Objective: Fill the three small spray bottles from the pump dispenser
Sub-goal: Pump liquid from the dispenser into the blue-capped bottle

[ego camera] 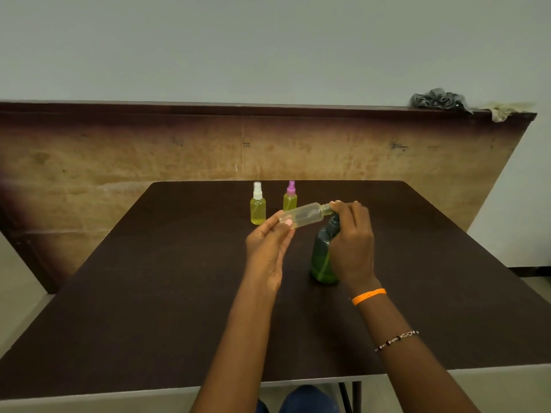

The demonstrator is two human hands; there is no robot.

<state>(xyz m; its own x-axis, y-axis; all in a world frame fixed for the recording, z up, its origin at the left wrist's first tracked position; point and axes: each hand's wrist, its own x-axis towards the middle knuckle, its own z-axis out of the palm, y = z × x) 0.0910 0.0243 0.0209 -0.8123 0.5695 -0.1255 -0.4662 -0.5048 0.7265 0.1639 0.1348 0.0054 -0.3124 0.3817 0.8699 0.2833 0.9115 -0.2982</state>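
Observation:
My left hand (268, 248) grips a small uncapped spray bottle (304, 215) by its base. The bottle is tipped almost flat above the table, with its threaded neck pointing right. My right hand (353, 242) curls over the top of the green pump dispenser (322, 260), fingertips at the small bottle's mouth. The pump head is hidden under those fingers. The dispenser stands upright on the dark table (179, 293). Behind it stand two small spray bottles of yellow liquid, one with a white cap (258, 208) and one with a pink cap (289, 196).
A wooden board (208, 150) leans along the wall behind the table. A grey cloth (438, 99) and a pale rag (504, 110) lie on its top edge at the right. The table's front edge runs just above my knees.

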